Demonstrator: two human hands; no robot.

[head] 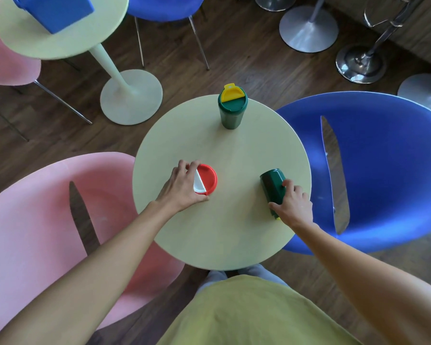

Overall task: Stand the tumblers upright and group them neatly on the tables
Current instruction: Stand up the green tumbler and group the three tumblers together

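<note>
Tumbler of dark green plastic is lying on its side near the right rim of the round pale-green table, long axis running from base, farther from us, back to the lid under our right hand, which is closing over it, seemingly to tip it up. Our left hand is wrapping the upright red tumbler with red-and-white lid, perhaps steadying it. A green, yellow-lidded tumbler is standing well apart at the far rim.

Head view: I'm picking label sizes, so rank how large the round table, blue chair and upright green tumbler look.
1. Round table and blue chair: about alike; the chair is cut off, so unranked.
2. Upright green tumbler: far smallest.
</note>
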